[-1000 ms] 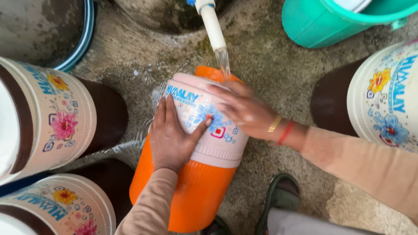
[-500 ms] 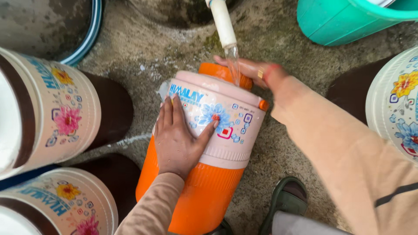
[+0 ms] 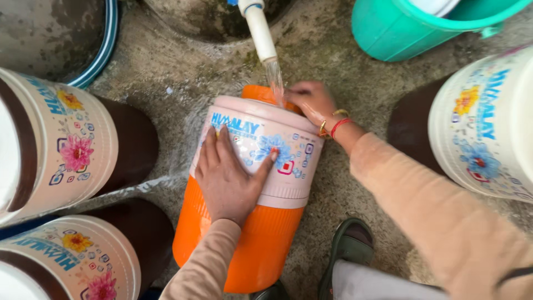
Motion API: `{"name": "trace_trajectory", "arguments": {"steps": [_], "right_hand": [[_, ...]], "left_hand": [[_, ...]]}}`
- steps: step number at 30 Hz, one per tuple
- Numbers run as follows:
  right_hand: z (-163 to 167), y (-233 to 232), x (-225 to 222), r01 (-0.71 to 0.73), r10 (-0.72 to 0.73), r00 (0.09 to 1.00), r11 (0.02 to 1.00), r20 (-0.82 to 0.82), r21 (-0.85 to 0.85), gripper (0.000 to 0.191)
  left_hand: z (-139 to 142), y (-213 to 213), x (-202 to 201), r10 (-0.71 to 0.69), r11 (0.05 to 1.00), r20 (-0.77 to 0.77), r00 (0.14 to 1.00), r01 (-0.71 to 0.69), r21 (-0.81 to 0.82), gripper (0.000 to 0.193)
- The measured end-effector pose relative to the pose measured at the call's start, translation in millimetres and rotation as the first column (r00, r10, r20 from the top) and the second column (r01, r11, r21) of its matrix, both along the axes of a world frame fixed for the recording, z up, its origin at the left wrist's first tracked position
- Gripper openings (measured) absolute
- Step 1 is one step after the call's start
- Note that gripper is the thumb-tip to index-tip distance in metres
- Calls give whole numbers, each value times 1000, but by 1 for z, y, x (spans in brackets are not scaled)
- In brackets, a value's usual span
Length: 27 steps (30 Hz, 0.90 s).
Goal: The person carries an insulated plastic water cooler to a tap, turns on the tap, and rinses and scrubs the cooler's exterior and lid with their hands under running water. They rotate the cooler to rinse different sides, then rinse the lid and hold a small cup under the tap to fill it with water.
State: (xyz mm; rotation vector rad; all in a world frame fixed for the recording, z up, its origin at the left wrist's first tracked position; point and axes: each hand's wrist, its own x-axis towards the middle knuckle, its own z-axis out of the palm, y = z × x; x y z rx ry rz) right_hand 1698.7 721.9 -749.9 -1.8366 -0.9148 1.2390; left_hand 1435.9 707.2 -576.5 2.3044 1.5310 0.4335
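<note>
The right hand (image 3: 311,103) had slid behind the orange, floral-banded jug (image 3: 252,183), gripping its far end under the tap (image 3: 261,30), while the left hand (image 3: 227,178) lay flat, unclenched, on it.

right hand (image 3: 312,101) shifted to jug's top (under water)

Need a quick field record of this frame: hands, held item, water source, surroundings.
left hand: flat on the side of the orange jug, fingers spread
right hand: at the jug's far end, under the stream
orange jug: lying tilted on the ground, pale flowered band near its far end
white pipe: pouring water onto the jug's end
ground: wet concrete
nearby: brown jugs at left, teal bucket top right
</note>
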Motion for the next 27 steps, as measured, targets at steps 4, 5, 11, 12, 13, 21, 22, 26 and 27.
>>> {"name": "trace_trajectory", "arguments": {"steps": [4, 5, 11, 12, 13, 21, 22, 26, 27], "right_hand": [[5, -44, 4, 357, -437, 877, 870, -198, -340, 71], [6, -61, 0, 338, -497, 854, 755, -154, -562, 68], [-5, -81, -35, 330, -692, 308, 721, -652, -609, 52], [-5, -82, -37, 322, -708, 349, 706, -614, -631, 52], [-3, -84, -38, 318, -694, 345, 720, -632, -617, 50], [71, -112, -64, 442, -534, 310, 814, -787, -378, 44], [85, -112, -65, 444, -510, 344, 828, -788, -342, 44], [147, -116, -55, 469, -421, 465, 864, -779, -187, 41], [162, -116, -52, 479, -402, 491, 865, -773, -145, 39]], "left_hand": [[-7, 5, -11, -23, 1000, -20, 1000, 22, -8, 93], [-10, 4, -16, 10, 995, -42, 999, -14, -95, 89], [-33, 43, -47, 305, 824, -148, 941, -339, -454, 88], [-35, 43, -54, 293, 819, -66, 954, -286, -497, 91], [-35, 43, -60, 285, 814, 23, 958, -230, -534, 95], [4, 32, -84, 549, 626, 165, 820, -272, -731, 97], [9, 29, -88, 572, 630, 224, 789, -248, -736, 98], [29, 19, -94, 633, 625, 368, 681, -168, -762, 102], [35, 15, -94, 637, 622, 415, 650, -115, -774, 103]]}}
